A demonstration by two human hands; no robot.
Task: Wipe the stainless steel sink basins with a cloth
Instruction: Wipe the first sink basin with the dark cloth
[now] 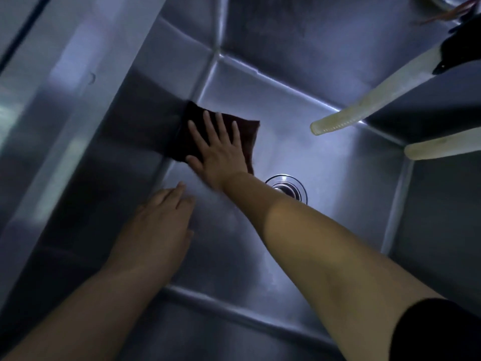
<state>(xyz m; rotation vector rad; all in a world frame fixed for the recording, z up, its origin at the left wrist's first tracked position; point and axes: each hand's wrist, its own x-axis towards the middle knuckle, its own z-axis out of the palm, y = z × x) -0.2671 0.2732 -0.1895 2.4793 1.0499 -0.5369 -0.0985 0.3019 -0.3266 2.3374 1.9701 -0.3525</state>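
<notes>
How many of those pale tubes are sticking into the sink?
2. One tube slants down from the upper right, its end above the sink floor. The other tube pokes in from the right edge, just below it. More may be out of view.

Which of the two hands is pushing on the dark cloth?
The right hand. It lies flat with fingers spread on the dark cloth at the basin's left wall. The left hand is nearer the camera and touches no cloth.

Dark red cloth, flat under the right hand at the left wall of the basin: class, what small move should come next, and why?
Probably slide the dark red cloth toward the round metal drain. The right hand presses it flat with straight fingers where the steel basin floor meets the left wall, so the floor between cloth and drain seems the natural next stroke.
</notes>
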